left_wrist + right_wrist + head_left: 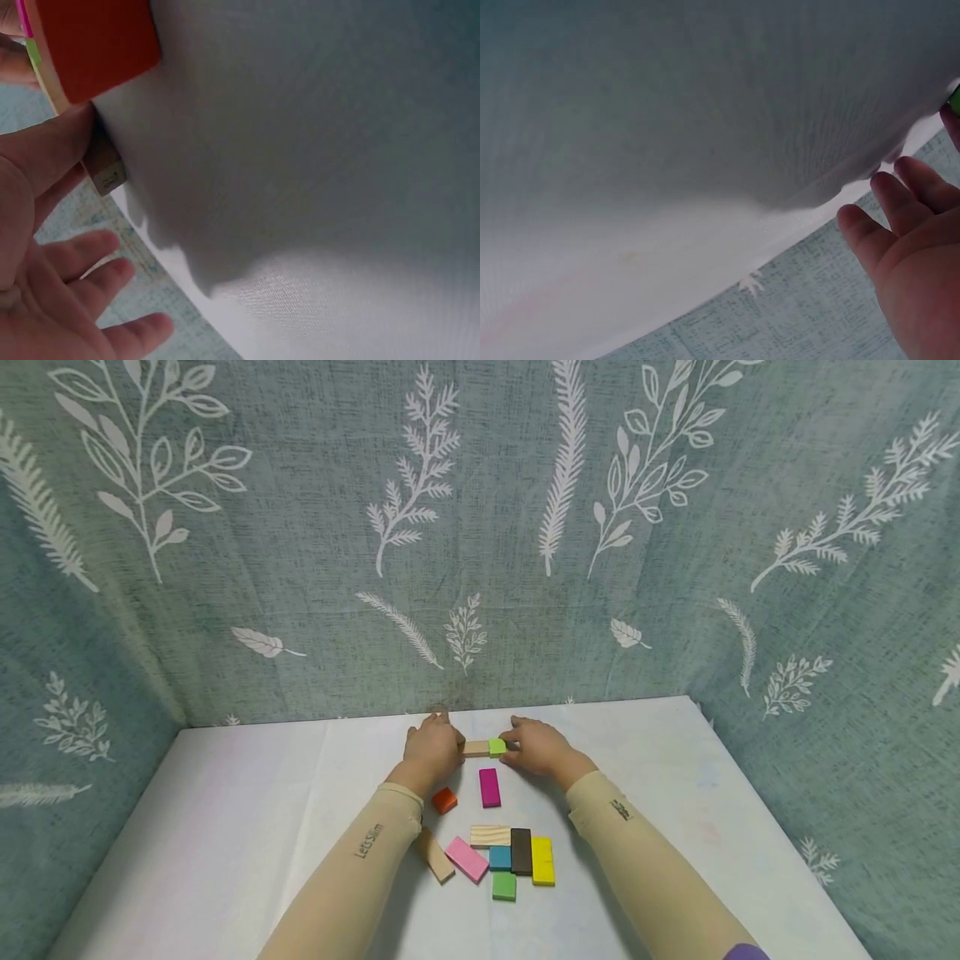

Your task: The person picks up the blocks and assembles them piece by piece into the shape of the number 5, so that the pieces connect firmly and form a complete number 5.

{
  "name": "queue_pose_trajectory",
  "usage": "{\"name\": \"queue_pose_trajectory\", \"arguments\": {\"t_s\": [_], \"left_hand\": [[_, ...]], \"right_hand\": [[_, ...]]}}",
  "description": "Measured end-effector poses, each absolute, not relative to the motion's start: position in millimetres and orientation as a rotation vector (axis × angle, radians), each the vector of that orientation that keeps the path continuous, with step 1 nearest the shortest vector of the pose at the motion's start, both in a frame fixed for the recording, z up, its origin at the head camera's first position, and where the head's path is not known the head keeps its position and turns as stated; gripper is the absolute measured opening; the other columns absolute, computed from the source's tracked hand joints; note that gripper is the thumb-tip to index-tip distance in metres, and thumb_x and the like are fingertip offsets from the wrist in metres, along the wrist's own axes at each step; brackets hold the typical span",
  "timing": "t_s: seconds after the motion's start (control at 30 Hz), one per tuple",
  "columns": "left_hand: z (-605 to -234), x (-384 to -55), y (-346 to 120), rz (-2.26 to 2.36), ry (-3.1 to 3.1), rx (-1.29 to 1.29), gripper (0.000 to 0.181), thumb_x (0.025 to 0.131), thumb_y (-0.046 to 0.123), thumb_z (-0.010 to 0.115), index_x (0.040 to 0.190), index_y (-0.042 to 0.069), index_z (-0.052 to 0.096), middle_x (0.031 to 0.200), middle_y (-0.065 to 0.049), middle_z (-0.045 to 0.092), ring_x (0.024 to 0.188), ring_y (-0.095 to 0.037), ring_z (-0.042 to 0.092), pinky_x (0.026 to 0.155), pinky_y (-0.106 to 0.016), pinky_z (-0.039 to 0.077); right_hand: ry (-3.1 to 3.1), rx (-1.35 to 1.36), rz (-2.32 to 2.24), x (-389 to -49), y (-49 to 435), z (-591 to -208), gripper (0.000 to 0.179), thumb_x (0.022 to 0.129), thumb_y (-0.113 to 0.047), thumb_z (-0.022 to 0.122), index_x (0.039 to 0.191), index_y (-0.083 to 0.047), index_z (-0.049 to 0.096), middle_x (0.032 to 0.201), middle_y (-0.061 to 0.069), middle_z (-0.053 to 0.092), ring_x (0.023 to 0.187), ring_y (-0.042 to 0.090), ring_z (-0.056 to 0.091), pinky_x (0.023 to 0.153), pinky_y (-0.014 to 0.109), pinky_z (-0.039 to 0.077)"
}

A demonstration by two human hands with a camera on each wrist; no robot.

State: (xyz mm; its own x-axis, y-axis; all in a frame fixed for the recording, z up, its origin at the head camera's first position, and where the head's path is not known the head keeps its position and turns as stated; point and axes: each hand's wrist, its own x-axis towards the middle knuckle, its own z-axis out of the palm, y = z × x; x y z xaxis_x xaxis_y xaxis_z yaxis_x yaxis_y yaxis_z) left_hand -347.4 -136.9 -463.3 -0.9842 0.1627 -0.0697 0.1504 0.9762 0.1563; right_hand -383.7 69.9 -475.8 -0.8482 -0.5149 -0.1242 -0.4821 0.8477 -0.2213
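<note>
At the far side of the table, my left hand (435,748) pinches a plain wooden block (476,749) between thumb and forefinger. Its printed end sticks out past the thumb in the left wrist view, where the other fingers are spread. A lime green block (497,747) stands against the wooden block's right end. My right hand (538,747) has thumb and forefinger on either side of that green block; the right wrist view shows only a corner of it. Just nearer lie a magenta block (490,787) and an orange-red block (445,801), the latter close to the left wrist.
Nearer the body lie a wooden block (437,857), a pink block (467,860), a striped wooden block (491,836), a blue block (500,858), a dark brown block (521,852), a yellow block (543,861) and a green block (504,887). A patterned curtain (495,610) hangs behind the white table (247,810).
</note>
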Motion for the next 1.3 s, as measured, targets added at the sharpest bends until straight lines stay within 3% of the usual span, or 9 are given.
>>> {"name": "queue_pose_trajectory", "arguments": {"t_s": [0.27, 0.57, 0.8, 0.93, 1.03, 1.17, 1.3], "left_hand": [[-462, -346, -137, 0.282, 3.012, 0.288, 0.027, 0.088, 0.032, 0.078, 0.068, 0.022, 0.065, 0.158, -0.017, 0.042, 0.148, -0.039, 0.037, 0.110, -0.068, 0.037], [-468, -343, -137, 0.305, 3.010, 0.307, 0.027, 0.088, 0.029, 0.079, 0.066, 0.021, 0.064, 0.154, -0.016, 0.048, 0.145, -0.036, 0.042, 0.109, -0.067, 0.040], [-465, -344, -134, 0.335, 3.035, 0.316, 0.008, 0.088, 0.030, 0.078, 0.088, 0.021, 0.077, 0.149, -0.015, 0.054, 0.141, -0.034, 0.048, 0.106, -0.061, 0.045], [-465, -345, -135, 0.308, 3.033, 0.328, 0.016, 0.089, 0.030, 0.078, 0.102, 0.020, 0.079, 0.151, -0.016, 0.052, 0.142, -0.035, 0.047, 0.106, -0.059, 0.046], [-468, -345, -139, 0.302, 3.028, 0.335, 0.041, 0.089, 0.033, 0.078, 0.126, 0.020, 0.071, 0.156, -0.018, 0.045, 0.146, -0.036, 0.041, 0.109, -0.059, 0.044], [-467, -339, -155, 0.380, 2.994, 0.290, 0.081, 0.089, 0.042, 0.076, 0.156, 0.014, 0.040, 0.163, -0.023, 0.029, 0.150, -0.039, 0.032, 0.114, -0.060, 0.038], [-458, -328, -181, 0.486, 2.974, 0.226, 0.089, 0.093, 0.046, 0.070, 0.159, 0.006, 0.027, 0.165, -0.026, 0.020, 0.151, -0.044, 0.027, 0.116, -0.062, 0.034]], "right_hand": [[2.886, -0.794, -0.222, -384, 67, -479, 0.046, 0.092, -0.040, 0.072, 0.131, -0.015, 0.069, 0.147, 0.011, 0.057, 0.139, 0.030, 0.052, 0.114, 0.046, 0.043], [2.910, -0.757, -0.198, -380, 66, -484, 0.045, 0.092, -0.044, 0.072, 0.128, -0.017, 0.071, 0.142, 0.008, 0.062, 0.133, 0.028, 0.057, 0.112, 0.046, 0.045], [2.949, -0.727, -0.159, -379, 67, -481, 0.043, 0.091, -0.046, 0.073, 0.123, -0.019, 0.073, 0.139, 0.007, 0.064, 0.128, 0.027, 0.061, 0.106, 0.044, 0.051], [2.935, -0.699, -0.175, -379, 66, -478, 0.043, 0.090, -0.047, 0.073, 0.123, -0.019, 0.073, 0.140, 0.006, 0.064, 0.130, 0.026, 0.060, 0.107, 0.043, 0.050], [2.930, -0.666, -0.202, -378, 65, -477, 0.048, 0.090, -0.048, 0.073, 0.126, -0.017, 0.071, 0.141, 0.005, 0.063, 0.131, 0.025, 0.059, 0.109, 0.043, 0.048], [2.909, -0.632, -0.267, -378, 66, -477, 0.062, 0.087, -0.048, 0.077, 0.137, -0.014, 0.064, 0.141, 0.005, 0.063, 0.132, 0.025, 0.058, 0.112, 0.043, 0.046], [2.898, -0.598, -0.312, -378, 70, -475, 0.077, 0.083, -0.052, 0.079, 0.145, -0.013, 0.055, 0.143, 0.005, 0.061, 0.135, 0.026, 0.056, 0.113, 0.044, 0.044]]}}
